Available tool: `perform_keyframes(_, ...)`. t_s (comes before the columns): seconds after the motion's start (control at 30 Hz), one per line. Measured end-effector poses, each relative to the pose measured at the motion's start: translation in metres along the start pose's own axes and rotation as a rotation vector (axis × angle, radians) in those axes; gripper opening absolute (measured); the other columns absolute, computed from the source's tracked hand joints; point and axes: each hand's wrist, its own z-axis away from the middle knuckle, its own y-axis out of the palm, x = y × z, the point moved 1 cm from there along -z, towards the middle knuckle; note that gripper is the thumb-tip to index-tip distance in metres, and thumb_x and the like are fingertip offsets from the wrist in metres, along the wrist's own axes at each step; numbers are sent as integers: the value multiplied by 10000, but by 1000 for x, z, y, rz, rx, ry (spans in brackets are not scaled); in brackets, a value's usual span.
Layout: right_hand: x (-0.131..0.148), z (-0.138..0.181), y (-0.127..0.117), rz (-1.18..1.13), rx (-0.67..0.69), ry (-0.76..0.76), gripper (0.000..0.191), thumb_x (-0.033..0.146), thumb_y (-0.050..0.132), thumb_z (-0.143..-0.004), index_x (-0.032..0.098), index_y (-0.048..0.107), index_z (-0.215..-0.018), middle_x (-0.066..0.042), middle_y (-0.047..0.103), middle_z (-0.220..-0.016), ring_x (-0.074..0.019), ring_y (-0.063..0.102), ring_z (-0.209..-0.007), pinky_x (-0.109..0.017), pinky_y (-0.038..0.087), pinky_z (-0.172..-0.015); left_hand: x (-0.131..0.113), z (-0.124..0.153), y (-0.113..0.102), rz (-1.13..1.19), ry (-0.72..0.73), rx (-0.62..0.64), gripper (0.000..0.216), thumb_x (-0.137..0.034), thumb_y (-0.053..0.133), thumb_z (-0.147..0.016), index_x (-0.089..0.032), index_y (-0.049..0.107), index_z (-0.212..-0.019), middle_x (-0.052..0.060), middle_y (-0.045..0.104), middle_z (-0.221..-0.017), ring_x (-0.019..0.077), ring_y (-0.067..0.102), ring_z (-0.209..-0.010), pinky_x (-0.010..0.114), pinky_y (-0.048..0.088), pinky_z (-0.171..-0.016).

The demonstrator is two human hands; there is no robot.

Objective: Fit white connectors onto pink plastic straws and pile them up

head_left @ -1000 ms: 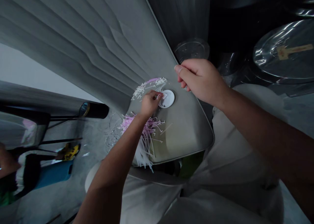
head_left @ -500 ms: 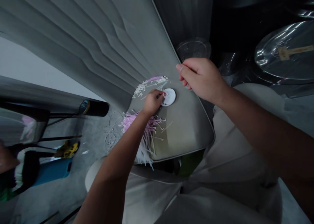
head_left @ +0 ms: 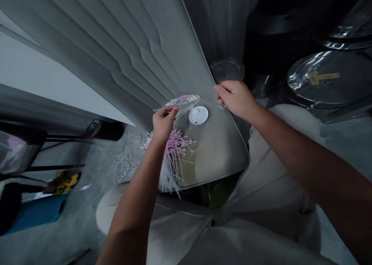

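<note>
My left hand (head_left: 163,122) is closed in a pinch over the far left of the chair seat (head_left: 216,152). A thin pale strip sticks out from its fingertips. Beneath and beside the wrist lies a bundle of thin pink and white stalks (head_left: 176,147) with small pale tips. To the right of this hand sits a small round white dish (head_left: 198,115) with a little clear matter and a dark speck in it. My right hand (head_left: 234,98) is held closed above the seat's right edge, thumb against fingers; what it grips, if anything, cannot be made out.
Small white pieces (head_left: 193,98) and thin clear strips (head_left: 186,109) lie near the grey padded backrest (head_left: 139,48). Clear round lids (head_left: 328,79) stand at the right. Tangled cord (head_left: 126,166), a black cylinder (head_left: 109,129) and a blue object (head_left: 37,212) are at the left.
My left hand has moved from the white dish leftward, and a thin strip now shows at its fingers. My right hand stays closed in much the same place. The view has shifted slightly.
</note>
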Motion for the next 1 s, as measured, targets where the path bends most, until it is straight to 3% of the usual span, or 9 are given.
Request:
perform_keyframes(0.17, -4, 8, 14, 286, 125, 10, 255, 319, 511, -889, 167, 610, -709, -16, 617, -656, -122, 509, -610, -259, 313, -587, -37, 44, -39, 400, -18, -73, 203, -351, 767, -713, -169, 721, -789, -14, 612, -636, 57, 504, -497, 195, 386, -488)
perform_keyframes(0.33, -3, 37, 48, 436, 401, -66, 190, 289, 548, -867, 188, 682, -954, -26, 679, -786, -147, 583, -714, -258, 374, -655, -65, 94, -68, 717, -41, -82, 188, -343, 772, -721, -183, 708, -797, -22, 601, -617, 62, 553, -519, 192, 429, -517)
perform_keyframes(0.47, 1, 73, 73, 592, 557, -189, 282, 325, 540, -895, 229, 672, -1125, -58, 662, -1090, -180, 620, -889, -278, 406, -754, -67, 121, -82, 824, -144, -105, 216, -356, 801, -681, -191, 708, -787, -22, 622, -631, 68, 572, -536, 200, 450, -536)
perform_keyframes(0.53, 4, 89, 84, 684, 636, -262, 309, 349, 504, -925, 241, 664, -1166, -69, 641, -1119, -201, 618, -949, -288, 410, -782, -60, 127, -86, 855, -191, -121, 224, -354, 817, -657, -189, 710, -765, -22, 625, -631, 67, 577, -558, 201, 459, -563)
perform_keyframes(0.67, 6, 107, 99, 869, 690, -279, 322, 308, 411, -959, 168, 685, -1054, -125, 637, -1058, -246, 593, -982, -316, 395, -779, -44, 130, -90, 899, -233, -100, 228, -363, 819, -654, -186, 710, -748, -22, 632, -654, 52, 563, -577, 190, 443, -575)
perform_keyframes(0.8, 3, 100, 110, 848, 727, -219, 303, 245, 392, -935, 116, 666, -953, -167, 650, -1011, -247, 591, -908, -320, 375, -731, -41, 134, -89, 902, -256, -67, 241, -376, 814, -659, -179, 716, -757, -16, 647, -657, 56, 572, -582, 189, 429, -569)
perform_keyframes(1.0, -4, 83, 111, 613, 723, -84, 69, 235, 576, -721, 174, 601, -698, -38, 623, -711, -149, 513, -636, -264, 332, -597, -51, 141, -87, 955, -219, -26, 243, -360, 822, -644, -174, 728, -768, -19, 656, -647, 51, 559, -575, 181, 418, -564)
